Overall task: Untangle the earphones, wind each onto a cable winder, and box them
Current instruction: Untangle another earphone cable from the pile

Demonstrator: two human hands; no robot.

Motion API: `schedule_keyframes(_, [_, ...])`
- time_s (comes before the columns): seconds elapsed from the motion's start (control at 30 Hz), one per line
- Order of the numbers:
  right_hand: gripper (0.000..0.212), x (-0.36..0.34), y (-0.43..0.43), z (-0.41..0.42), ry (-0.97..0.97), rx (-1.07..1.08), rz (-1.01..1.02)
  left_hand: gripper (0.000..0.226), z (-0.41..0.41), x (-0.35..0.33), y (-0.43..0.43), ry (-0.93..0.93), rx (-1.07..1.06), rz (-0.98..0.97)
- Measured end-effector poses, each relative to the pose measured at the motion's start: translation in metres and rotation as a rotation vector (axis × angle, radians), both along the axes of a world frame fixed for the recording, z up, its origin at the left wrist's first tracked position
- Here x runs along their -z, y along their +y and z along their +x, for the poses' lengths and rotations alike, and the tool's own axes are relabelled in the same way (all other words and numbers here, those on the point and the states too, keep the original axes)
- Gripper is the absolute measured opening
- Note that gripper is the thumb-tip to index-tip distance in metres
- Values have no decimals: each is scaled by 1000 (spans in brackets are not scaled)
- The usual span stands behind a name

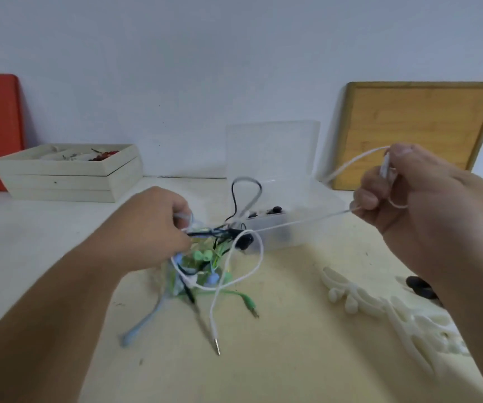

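Above the pale table, the left hand grips the multicoloured knot of earphones while the right hand pinches its thin white cable taut — untangling seems barely begun, with the cream plastic cable winders lying unused.

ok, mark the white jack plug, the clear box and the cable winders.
white jack plug [217, 346]: head view, metal tip.
clear box [281, 237]: head view, front wall.
cable winders [350, 302]: head view, left end of the pile.
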State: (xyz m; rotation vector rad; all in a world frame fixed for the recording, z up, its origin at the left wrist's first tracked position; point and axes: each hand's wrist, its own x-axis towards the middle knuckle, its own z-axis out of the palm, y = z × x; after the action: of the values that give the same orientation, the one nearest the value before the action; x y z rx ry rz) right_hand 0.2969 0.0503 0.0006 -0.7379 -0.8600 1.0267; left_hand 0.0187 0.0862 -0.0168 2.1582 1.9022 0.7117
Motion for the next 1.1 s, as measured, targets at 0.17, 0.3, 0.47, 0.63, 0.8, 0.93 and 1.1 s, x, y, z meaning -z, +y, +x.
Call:
schedule_keyframes(0.17, [32,2,1,8,-85,79,11,26,-12,-4,6,-69,-214,118])
schedule_keyframes(0.3, [22,5,3,14,-378,198,48,28,-20,-4,7,5,-326,188])
schedule_keyframes(0.47, [13,15,7,7,-571,47,-26,46,-9,-6,1,-251,-96,-66])
schedule_keyframes(0.63, [19,16,5,0,-530,-14,-73,65,12,-14,-13,-305,90,182])
schedule_keyframes(0.8, [26,16,5,1,-546,43,-138,23,38,-12,-27,-268,223,298])
schedule_keyframes(0.93, [26,9,-2,7,-699,-64,-170,24,39,-10,-23,-450,214,3])
schedule_keyframes(1.1, [27,0,-17,16,-1245,-600,-120,17,27,-11,-18,-447,231,-43])
